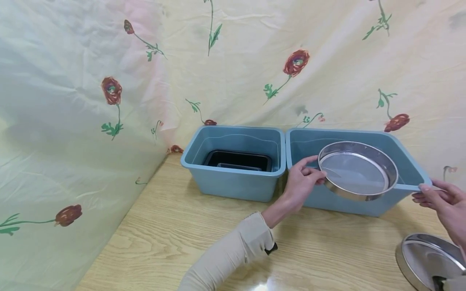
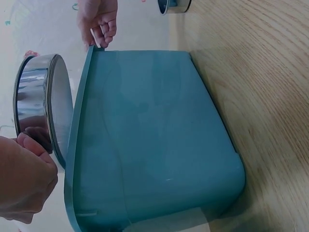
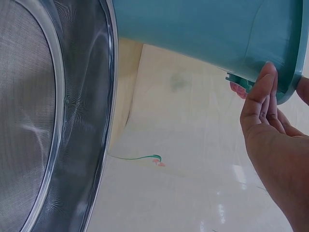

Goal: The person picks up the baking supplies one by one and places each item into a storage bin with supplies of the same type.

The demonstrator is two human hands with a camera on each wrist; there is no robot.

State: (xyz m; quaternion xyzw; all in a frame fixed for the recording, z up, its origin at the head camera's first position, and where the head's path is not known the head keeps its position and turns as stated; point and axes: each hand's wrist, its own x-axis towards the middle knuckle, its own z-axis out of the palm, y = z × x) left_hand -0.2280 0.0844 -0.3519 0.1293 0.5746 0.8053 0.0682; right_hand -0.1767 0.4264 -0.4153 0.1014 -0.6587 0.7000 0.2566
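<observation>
My left hand (image 1: 300, 184) pinches the near-left edge of a round metal sieve (image 1: 354, 173) with fine mesh. The sieve is tilted and overlaps the front rim of the right blue plastic bin (image 1: 320, 198). In the left wrist view, the sieve (image 2: 34, 92) stands beside the bin's rim, and my left fingers are curled at its lower edge. My right hand (image 1: 445, 200) grips the bin's right front corner, thumb on the rim and fingers against the outer wall, as the right wrist view also shows. A second metal sieve (image 1: 418, 262) lies on the table below my right hand.
A second blue bin (image 1: 233, 184) stands just left of the first, with a black tray (image 1: 238, 157) inside it. Both stand on a wood-grain table (image 1: 164, 226). A flower-printed cloth (image 1: 236, 81) hangs close behind and along the left side.
</observation>
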